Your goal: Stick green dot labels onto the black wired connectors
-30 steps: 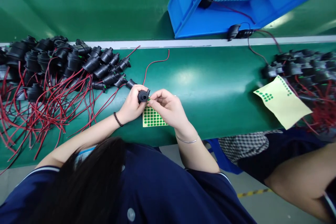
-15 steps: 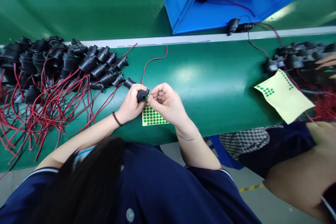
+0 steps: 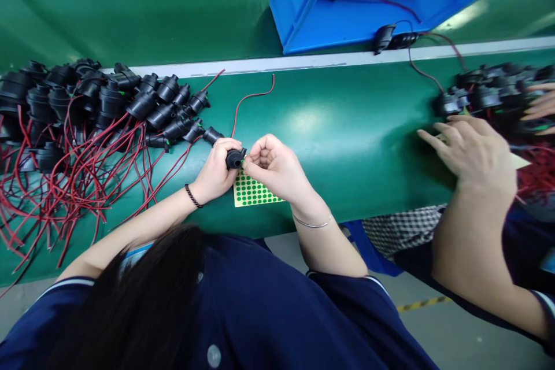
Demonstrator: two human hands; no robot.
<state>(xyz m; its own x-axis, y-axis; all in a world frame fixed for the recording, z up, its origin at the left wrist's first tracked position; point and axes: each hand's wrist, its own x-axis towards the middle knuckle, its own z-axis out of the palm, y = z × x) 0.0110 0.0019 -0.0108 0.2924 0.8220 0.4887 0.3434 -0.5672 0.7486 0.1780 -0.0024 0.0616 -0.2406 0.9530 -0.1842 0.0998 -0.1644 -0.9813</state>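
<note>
The left hand [image 3: 215, 169] was closed around a black connector [image 3: 235, 158], gripping it just above the green belt [image 3: 347, 127] near the centre of the frame. The right hand [image 3: 274, 167] was curled, its fingertips [image 3: 248, 165] pinched against the connector's open face; a speck of green showed at the contact point, though whether it was a sticker could not be confirmed. A red wire [image 3: 247, 98] ran from the connector toward 12 o'clock and bent off to the right.

Directly beneath both hands, at 6 o'clock from the connector, lay a yellow sheet of green dot stickers [image 3: 251, 192], partly covered by the right hand.

At 9 to 10 o'clock from the hands, a pile of black connectors with red leads [image 3: 87, 121] covered the left part of the belt, its nearest piece just beside the left hand.

At 1 o'clock, beyond the white rail [image 3: 303, 61], stood a blue crate [image 3: 329, 17] with 1 connector lying inside and another just outside its front edge.

At 3 o'clock, well apart, a co-worker's hand [image 3: 472, 153] lay spread, fingers extended, beside a 2nd pile of connectors [image 3: 494, 95].
</note>
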